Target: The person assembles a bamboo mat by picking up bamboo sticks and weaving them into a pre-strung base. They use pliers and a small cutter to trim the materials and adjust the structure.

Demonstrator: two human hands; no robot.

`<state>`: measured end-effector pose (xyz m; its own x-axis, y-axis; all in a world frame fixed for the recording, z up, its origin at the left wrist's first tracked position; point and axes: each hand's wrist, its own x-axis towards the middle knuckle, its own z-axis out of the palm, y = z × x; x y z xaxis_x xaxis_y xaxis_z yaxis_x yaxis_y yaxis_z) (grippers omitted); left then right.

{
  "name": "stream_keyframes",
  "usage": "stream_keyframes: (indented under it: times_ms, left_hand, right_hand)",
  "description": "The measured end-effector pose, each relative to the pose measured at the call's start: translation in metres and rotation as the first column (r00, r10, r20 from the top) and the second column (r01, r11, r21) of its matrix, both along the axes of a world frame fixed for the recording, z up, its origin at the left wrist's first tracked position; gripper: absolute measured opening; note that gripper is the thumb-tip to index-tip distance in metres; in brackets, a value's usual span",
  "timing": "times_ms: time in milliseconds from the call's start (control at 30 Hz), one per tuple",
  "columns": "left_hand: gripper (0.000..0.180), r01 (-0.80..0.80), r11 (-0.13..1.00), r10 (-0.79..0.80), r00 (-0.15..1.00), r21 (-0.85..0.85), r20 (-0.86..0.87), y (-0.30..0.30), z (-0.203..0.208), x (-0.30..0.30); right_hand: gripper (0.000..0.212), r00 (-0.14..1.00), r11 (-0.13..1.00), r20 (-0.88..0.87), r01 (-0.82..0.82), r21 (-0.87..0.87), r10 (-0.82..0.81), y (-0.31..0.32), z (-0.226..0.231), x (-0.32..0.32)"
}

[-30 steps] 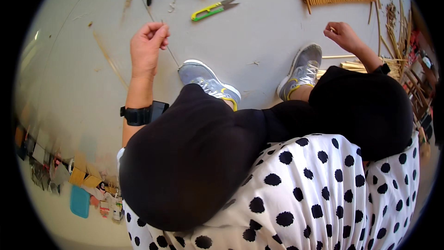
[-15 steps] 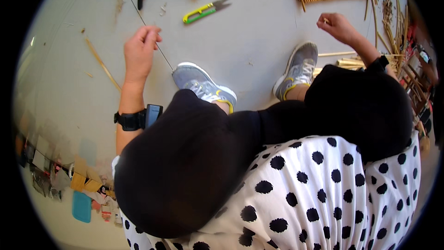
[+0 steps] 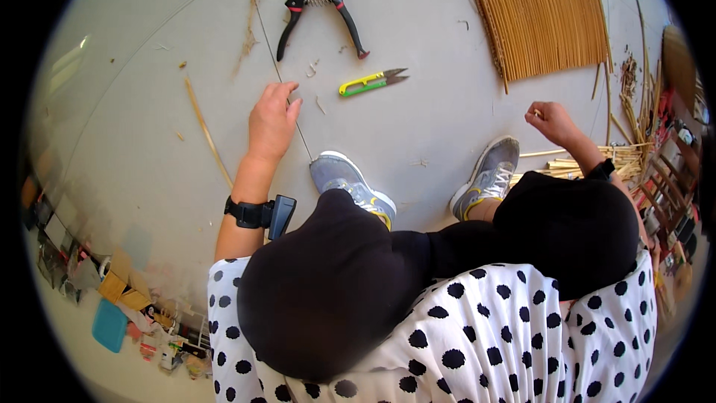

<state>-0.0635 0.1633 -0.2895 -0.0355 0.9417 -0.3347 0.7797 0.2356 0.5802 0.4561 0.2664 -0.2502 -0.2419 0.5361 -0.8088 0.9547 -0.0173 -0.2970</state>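
My left hand (image 3: 274, 121) is held over the grey floor beyond my left shoe, its fingers loosely bent and its thumb apart, with nothing visible in it. A dark floor seam runs past its fingertips. My right hand (image 3: 553, 122) is closed near my right shoe, with a tiny pale bit at the fingertips that is too small to name. Ahead lie spring-handled pruning shears (image 3: 319, 1) with black and red grips, handles spread. Yellow-green thread snips (image 3: 371, 82) rest closer, blades pointing right. A mat of thin brown stalks (image 3: 541, 19) lies beyond my right hand.
Loose pale stalks (image 3: 552, 168) are piled beside my right shoe (image 3: 486, 175). One long stalk (image 3: 206, 130) lies left of my left hand. A wooden stool or rack (image 3: 666, 186) stands at the far right. Boxes and a blue lid (image 3: 110, 325) clutter the lower left.
The view has shifted, bringing more of the shears and the stalk mat into sight. My left hand's fingers have loosened and extended a little; my right hand stays closed.
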Motion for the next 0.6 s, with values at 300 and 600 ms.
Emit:
stream_keyframes:
  times_ms: [300, 600]
  left_hand:
    - [0.040, -0.026, 0.949, 0.103, 0.967, 0.313, -0.234, 0.035, -0.012, 0.003]
    - [0.030, 0.073, 0.983, 0.006, 0.905, 0.169, -0.425, 0.096, -0.030, 0.010]
  right_hand:
    - [0.027, 0.998, 0.999, 0.043, 0.045, 0.012, -0.046, -0.017, -0.015, 0.027]
    - [0.023, 0.994, 0.994, -0.021, 0.110, 0.016, -0.110, -0.006, -0.008, 0.002]
